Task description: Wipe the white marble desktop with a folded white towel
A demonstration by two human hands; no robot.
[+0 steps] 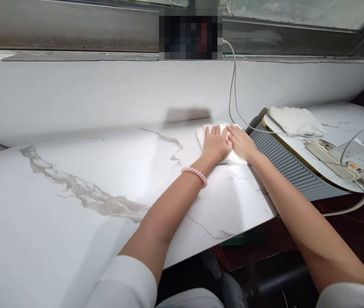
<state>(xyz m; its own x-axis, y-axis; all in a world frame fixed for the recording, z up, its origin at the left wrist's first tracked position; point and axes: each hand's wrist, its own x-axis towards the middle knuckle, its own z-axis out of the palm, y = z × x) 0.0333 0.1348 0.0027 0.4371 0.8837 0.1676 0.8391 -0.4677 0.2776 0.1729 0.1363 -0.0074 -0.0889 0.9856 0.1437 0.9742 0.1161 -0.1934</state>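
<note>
Your left hand and your right hand lie side by side, palms down, fingers stretched out flat, on a folded white cloth. Neither hand grips it; both press it against the far part of the white marble tabletop, so the flat hands spread the pressure. A pink bead bracelet sits on your left wrist. To the right, a second white cloth and a power strip rest on a grey ribbed appliance; a white cable hangs down the wall.
</note>
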